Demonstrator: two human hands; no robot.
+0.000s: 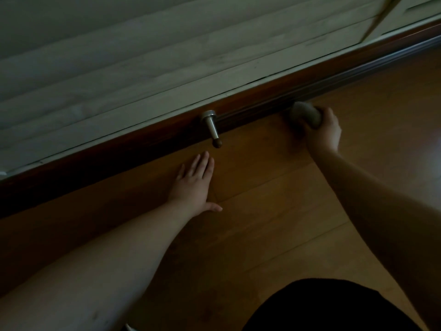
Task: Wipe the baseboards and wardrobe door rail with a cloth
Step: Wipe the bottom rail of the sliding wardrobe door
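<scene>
A dark brown wooden baseboard (148, 142) runs diagonally along the foot of a pale wall, from lower left to upper right. My right hand (325, 132) grips a bunched grey cloth (305, 114) and holds it against the bottom of the baseboard where it meets the floor. My left hand (194, 185) lies flat on the wooden floor with its fingers straight and spread, a short way in front of the baseboard.
A metal door stopper (212, 126) with a dark rubber tip sticks out of the baseboard between my two hands. The pale wall (119, 68) has horizontal panel lines. The wooden floor (274, 211) stretches right. My dark-clothed knee (322, 306) is at the bottom.
</scene>
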